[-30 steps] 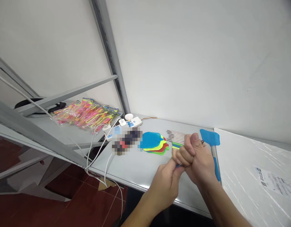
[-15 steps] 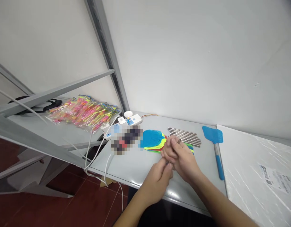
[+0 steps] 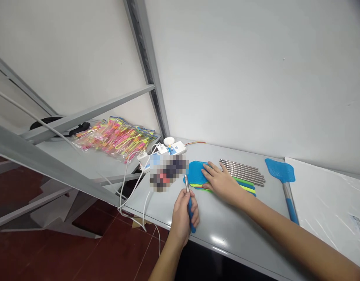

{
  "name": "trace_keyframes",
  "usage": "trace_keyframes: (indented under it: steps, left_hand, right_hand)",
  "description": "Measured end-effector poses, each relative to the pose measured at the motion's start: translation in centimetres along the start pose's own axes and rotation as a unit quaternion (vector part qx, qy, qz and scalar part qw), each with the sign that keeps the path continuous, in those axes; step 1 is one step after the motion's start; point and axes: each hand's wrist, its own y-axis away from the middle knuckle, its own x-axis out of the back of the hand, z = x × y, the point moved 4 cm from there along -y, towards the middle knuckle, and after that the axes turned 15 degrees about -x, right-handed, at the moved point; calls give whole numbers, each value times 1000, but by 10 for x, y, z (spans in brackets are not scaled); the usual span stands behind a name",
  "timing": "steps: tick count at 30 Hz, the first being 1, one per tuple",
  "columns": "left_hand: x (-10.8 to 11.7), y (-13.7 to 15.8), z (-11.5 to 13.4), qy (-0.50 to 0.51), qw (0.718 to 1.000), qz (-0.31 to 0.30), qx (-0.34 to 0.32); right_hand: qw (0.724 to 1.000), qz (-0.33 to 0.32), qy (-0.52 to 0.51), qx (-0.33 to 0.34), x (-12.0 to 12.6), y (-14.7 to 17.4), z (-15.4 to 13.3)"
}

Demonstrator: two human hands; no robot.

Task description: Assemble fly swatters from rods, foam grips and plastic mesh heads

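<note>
Fingers of your left hand (image 3: 181,214) hold a blue handle (image 3: 193,227) with a metal rod (image 3: 187,183).
That piece is just on your side of the stack of swatter heads (image 3: 195,172), with no head on it yet. Your right hand (image 3: 223,186) spreads loosely over the stack; whether it grips is unclear. One whole swatter (image 3: 286,191) lies well to the stack's right; loose rods (image 3: 243,171) and loose handles (image 3: 249,189) nearer it suggest more remains.

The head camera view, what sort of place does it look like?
Probably a small workshop or storeroom: there's a grey metal frame, a pile of bagged colourful items, and a worktop with metal rods lying beside stacked swatter heads.
</note>
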Motion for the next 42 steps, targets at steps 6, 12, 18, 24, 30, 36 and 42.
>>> trace_keyframes:
  steps: [6, 12, 18, 24, 30, 36, 42]
  left_hand:
    - [5, -7, -1, 27, 999, 30, 9]
    - [-7, -3, 5, 28, 999, 7, 22]
    - [-42, 6, -3, -28, 990, -126, 54]
    - [-64, 23, -11, -164, 943, -271, 101]
    - [-75, 36, -12, -240, 911, -327, 81]
    - [-79, 39, -9, -258, 906, -328, 73]
    - [-79, 37, -6, -270, 905, -323, 68]
  right_hand:
    - [989, 89, 68, 95, 15, 17, -4]
    - [976, 206, -61, 24, 69, 32, 23]
    - [843, 186, -395, -316, 100, 77, 74]
    - [574, 180, -723, -339, 85, 111, 76]
    - [573, 176, -734, -318, 77, 125, 65]
    - [642, 173, -678, -314, 69, 137, 62]
    - [651, 172, -671, -310, 68, 137, 61]
